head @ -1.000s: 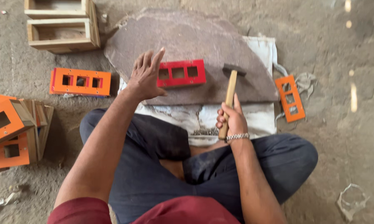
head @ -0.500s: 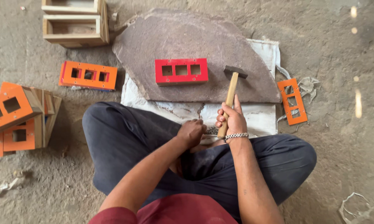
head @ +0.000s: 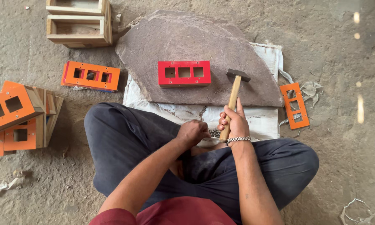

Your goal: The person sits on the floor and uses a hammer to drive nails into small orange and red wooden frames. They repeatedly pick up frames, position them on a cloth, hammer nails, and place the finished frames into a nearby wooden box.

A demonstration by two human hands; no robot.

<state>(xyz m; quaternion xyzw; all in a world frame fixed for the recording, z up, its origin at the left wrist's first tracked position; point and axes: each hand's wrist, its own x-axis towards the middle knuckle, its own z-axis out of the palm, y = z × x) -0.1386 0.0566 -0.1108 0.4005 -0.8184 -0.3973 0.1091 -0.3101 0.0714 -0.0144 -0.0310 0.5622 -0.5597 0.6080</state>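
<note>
A wooden-handled hammer [head: 233,98] is gripped low on its shaft by the right hand [head: 234,123], fingers wrapped fully round it, head rested on a flat stone slab [head: 162,37]. The left hand [head: 192,132] is curled over small dark bits near the lap; whether anything is pinched cannot be told. A red three-holed frame [head: 184,73] lies crosswise ahead, nearer the left hand.

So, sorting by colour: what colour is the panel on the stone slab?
Red panel, clearest in the head view.
</note>
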